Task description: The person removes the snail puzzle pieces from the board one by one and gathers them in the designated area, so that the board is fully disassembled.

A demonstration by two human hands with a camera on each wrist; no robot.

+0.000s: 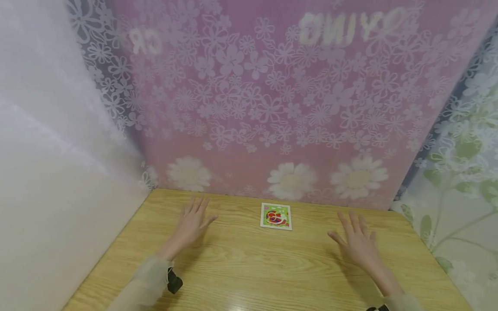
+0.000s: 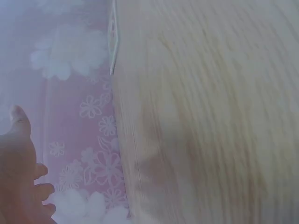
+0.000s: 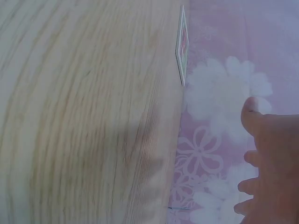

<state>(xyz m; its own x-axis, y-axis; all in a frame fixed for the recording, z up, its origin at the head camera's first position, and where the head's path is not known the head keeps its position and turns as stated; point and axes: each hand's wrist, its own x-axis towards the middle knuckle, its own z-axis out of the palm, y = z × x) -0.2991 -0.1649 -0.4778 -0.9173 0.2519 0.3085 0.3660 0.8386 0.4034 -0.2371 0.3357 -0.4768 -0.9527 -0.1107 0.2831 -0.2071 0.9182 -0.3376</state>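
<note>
A small square picture with a white border (image 1: 276,216) lies flat near the back of the wooden table, showing a red and blue snail on green. To its left is my left hand (image 1: 191,222), fingers spread and holding nothing. My right hand (image 1: 356,242) is on the other side, also with fingers spread and nothing in it. Both hands cast shadows on the wood beneath them. From low down, the left wrist view catches the picture (image 2: 113,37) edge-on at the top, and the right wrist view shows it (image 3: 182,46) likewise.
The wooden table (image 1: 241,268) ends at a pink-purple flowered curtain (image 1: 249,129) along the back. A white cloth (image 1: 58,172) hangs at the left, and a sheet with green leaves (image 1: 463,185) at the right. Dark wrist cameras (image 1: 174,280) sit on the wrists.
</note>
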